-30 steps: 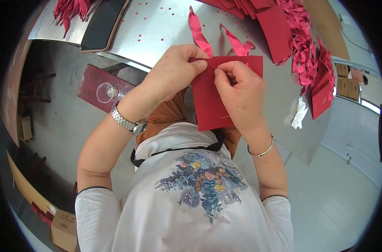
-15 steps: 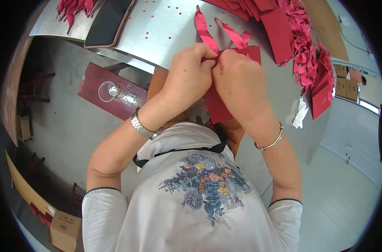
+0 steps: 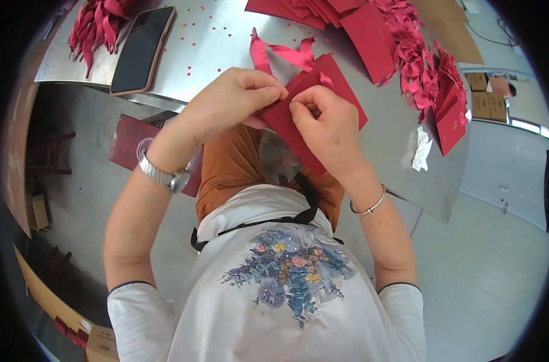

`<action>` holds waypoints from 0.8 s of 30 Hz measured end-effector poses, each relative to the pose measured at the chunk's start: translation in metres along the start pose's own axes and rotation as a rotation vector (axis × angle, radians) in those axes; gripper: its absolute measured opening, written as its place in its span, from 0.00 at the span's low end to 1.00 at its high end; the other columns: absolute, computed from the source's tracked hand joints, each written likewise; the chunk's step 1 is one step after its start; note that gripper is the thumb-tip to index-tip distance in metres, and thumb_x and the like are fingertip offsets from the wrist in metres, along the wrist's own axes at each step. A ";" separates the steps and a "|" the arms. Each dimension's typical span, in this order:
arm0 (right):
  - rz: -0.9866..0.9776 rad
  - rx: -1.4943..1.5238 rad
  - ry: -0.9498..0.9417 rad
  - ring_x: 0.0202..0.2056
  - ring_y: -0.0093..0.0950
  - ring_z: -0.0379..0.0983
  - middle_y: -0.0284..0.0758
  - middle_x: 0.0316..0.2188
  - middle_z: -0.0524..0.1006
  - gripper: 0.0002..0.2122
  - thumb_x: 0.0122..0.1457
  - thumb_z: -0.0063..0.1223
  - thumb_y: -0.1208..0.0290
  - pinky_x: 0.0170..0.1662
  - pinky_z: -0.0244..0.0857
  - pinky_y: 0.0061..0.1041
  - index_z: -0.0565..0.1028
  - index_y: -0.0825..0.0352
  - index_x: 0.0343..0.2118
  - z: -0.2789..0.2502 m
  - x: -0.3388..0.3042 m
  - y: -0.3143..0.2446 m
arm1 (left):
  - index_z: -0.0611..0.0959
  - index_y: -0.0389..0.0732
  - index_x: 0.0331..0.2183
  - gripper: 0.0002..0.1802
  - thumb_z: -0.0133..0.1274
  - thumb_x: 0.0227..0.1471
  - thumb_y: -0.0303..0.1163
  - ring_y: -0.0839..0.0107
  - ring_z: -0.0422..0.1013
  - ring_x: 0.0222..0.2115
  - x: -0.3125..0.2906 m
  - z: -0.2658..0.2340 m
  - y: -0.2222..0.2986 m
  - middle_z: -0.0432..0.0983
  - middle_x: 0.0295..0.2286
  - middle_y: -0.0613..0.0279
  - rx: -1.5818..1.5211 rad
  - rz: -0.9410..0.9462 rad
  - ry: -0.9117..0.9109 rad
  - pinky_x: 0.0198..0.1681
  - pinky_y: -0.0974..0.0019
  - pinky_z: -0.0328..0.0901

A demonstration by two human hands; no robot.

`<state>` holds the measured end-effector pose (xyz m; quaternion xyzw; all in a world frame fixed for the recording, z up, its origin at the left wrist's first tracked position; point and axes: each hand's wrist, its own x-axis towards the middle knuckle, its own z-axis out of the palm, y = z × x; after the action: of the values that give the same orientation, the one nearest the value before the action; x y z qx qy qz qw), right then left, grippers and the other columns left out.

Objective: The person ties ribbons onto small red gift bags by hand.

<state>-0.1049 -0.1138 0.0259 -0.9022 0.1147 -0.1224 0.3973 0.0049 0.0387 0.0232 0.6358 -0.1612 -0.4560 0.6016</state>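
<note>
A red card (image 3: 304,142), seemingly of folded stiff paper, lies tilted at the table's near edge, between my hands. Pink-red satin ribbon (image 3: 286,55) loops out beyond its upper left side, and a small bit of ribbon lies on its face. My left hand (image 3: 229,102) is closed in a pinch at the card's left edge; thumb and forefinger meet there. Above the card's face, my right hand (image 3: 329,123) also pinches thumb against forefinger, and what is between these fingertips is too small to make out.
Red cards (image 3: 368,42) lie fanned at the back, beside heaped ribbons (image 3: 410,66) and more beribboned cards (image 3: 449,123) on the right. A crumpled white tissue (image 3: 421,149) is near them. At left are a phone (image 3: 143,51) and a ribbon bunch (image 3: 99,27). Small red dots speckle the metal table (image 3: 193,45).
My hands, close together at the card's top before, have drawn apart, the left one moving left. The card has turned and more of its face shows. The view has shifted slightly.
</note>
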 end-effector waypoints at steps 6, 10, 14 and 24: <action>-0.278 -0.283 0.170 0.23 0.37 0.74 0.39 0.20 0.74 0.04 0.51 0.55 0.74 0.25 0.67 0.35 0.72 0.67 0.24 0.004 -0.005 0.006 | 0.83 0.35 0.34 0.08 0.49 0.53 0.22 0.80 0.69 0.22 0.013 0.002 0.026 0.76 0.24 0.68 0.505 0.048 -0.082 0.27 0.74 0.69; -0.415 -0.366 0.179 0.22 0.37 0.72 0.38 0.18 0.71 0.05 0.50 0.51 0.77 0.23 0.66 0.34 0.67 0.66 0.21 0.009 -0.007 0.007 | 0.82 0.33 0.30 0.07 0.53 0.45 0.22 0.64 0.73 0.24 0.019 0.004 0.016 0.77 0.22 0.52 0.631 0.259 -0.041 0.31 0.65 0.68; -0.470 -0.379 0.210 0.26 0.33 0.72 0.35 0.21 0.72 0.04 0.50 0.53 0.76 0.28 0.67 0.32 0.70 0.65 0.25 0.007 -0.010 0.012 | 0.79 0.32 0.28 0.04 0.52 0.45 0.21 0.58 0.72 0.26 0.020 0.008 0.003 0.75 0.23 0.50 0.673 0.389 -0.019 0.32 0.62 0.67; 0.282 0.055 0.174 0.22 0.31 0.74 0.40 0.21 0.77 0.16 0.58 0.57 0.60 0.27 0.67 0.27 0.76 0.73 0.33 -0.050 -0.015 0.036 | 0.76 0.33 0.29 0.04 0.49 0.46 0.20 0.52 0.71 0.32 0.020 0.009 -0.005 0.71 0.29 0.48 0.741 0.449 0.136 0.38 0.59 0.65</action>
<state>-0.1388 -0.1673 0.0301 -0.8520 0.2705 -0.1463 0.4237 0.0063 0.0192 0.0120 0.7864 -0.4080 -0.1823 0.4264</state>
